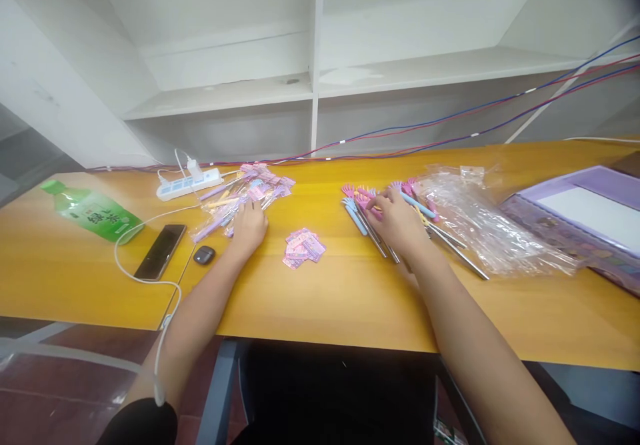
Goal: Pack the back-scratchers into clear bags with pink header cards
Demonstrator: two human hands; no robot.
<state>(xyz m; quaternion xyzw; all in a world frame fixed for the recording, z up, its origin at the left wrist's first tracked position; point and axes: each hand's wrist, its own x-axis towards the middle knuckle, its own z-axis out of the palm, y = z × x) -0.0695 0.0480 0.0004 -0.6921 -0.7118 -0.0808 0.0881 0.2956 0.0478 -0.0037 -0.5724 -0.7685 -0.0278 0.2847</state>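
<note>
Head view — left hand (251, 226) at packets (273, 183), right hand (399, 223) at sticks (355, 218).

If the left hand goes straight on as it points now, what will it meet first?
The left hand would probably meet the packets first; it is at their near edge, though contact is hard to judge.

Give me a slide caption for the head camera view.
Left hand at the bagged pile, right hand at loose scratchers, pink cards between them on the table.
</note>
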